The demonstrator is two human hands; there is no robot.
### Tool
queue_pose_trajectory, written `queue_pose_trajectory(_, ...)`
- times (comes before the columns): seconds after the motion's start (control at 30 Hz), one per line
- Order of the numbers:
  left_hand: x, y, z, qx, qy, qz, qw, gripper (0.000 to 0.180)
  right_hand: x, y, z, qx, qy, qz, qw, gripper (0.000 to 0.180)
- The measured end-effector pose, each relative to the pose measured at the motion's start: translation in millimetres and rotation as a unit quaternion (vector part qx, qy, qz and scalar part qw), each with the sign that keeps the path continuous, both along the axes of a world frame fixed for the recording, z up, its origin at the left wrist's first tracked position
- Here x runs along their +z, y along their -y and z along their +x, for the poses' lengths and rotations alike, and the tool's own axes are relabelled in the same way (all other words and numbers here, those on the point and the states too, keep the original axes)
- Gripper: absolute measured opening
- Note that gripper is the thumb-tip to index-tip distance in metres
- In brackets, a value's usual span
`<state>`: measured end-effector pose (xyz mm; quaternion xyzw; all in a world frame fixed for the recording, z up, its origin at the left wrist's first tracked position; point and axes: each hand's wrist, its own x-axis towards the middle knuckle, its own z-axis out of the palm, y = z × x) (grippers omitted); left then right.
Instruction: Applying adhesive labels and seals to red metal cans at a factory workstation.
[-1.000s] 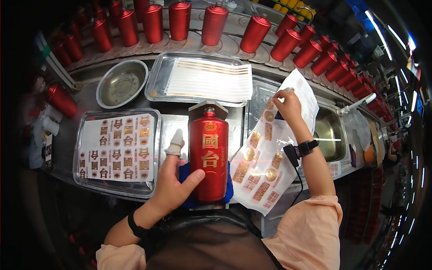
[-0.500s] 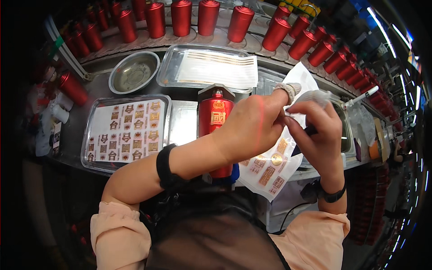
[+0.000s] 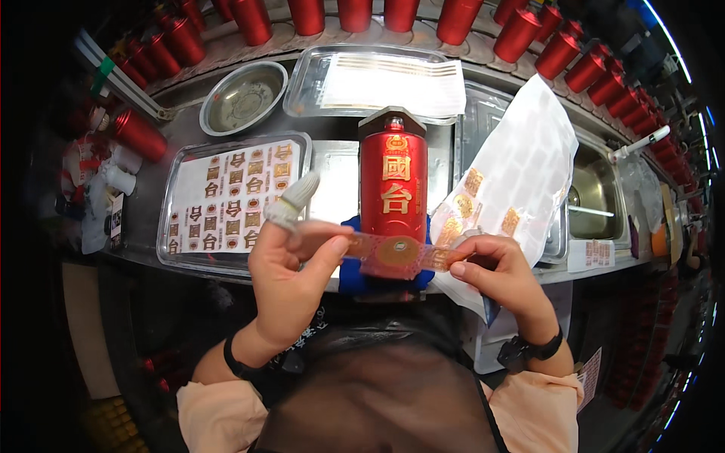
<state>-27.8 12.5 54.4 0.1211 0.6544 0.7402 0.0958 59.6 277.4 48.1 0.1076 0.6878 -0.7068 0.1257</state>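
A red bottle [image 3: 394, 162] with raised gold characters lies in front of me, its lower end on a blue support [image 3: 351, 278]. Across its lower part stretches a translucent pinkish film strip [image 3: 397, 254] bearing gold decals. My left hand [image 3: 291, 264] pinches the strip's left end between thumb and a finger; a whitish finger cover [image 3: 300, 198] sits on one raised finger. The right end is pinched by my right hand [image 3: 502, 275]. Whether the strip touches the bottle I cannot tell. Right of it lies a white decal sheet [image 3: 521, 162] with gold emblems, curling over the table edge.
A clear tray [image 3: 306, 162] at left holds a sheet of gold decals. Behind stand a metal bowl [image 3: 243, 98] and another tray [image 3: 302, 83] with striped sheets. Red bottles [image 3: 519, 36] line a conveyor along the back. At right is a metal basin [image 3: 593, 192].
My hands have come down from the decal sheet on the right to the bottle, now apart with the film strip stretched between them. The decal sheet lies released at the right.
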Motion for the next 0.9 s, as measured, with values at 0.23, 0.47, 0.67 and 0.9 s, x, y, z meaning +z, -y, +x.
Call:
queue_pose_trajectory(0.23,-36.1,10.8,-9.3,-0.002,0.073,-0.005,0.997,0.058,-14.8,-2.2,-20.3,-0.018,-0.043,0.082,0.996,0.013)
queue_pose_trajectory(0.47,-50.0,5.0,-14.0,-0.018,0.088,0.019,0.996,0.057,-22.2,-7.3,-23.4,-0.057,-0.019,0.105,0.993,0.014)
queue_pose_trajectory(0.67,-56.4,2.2,-17.8,-0.033,0.111,0.031,0.993,0.057,-30.6,-8.7,-28.4,-0.031,0.005,0.111,0.993,0.014)
queue_pose_trajectory(0.9,-66.4,2.1,-23.3,-0.049,0.085,-0.019,0.995,0.056,-51.5,-4.2,-36.7,-0.03,0.007,0.116,0.993,0.012)
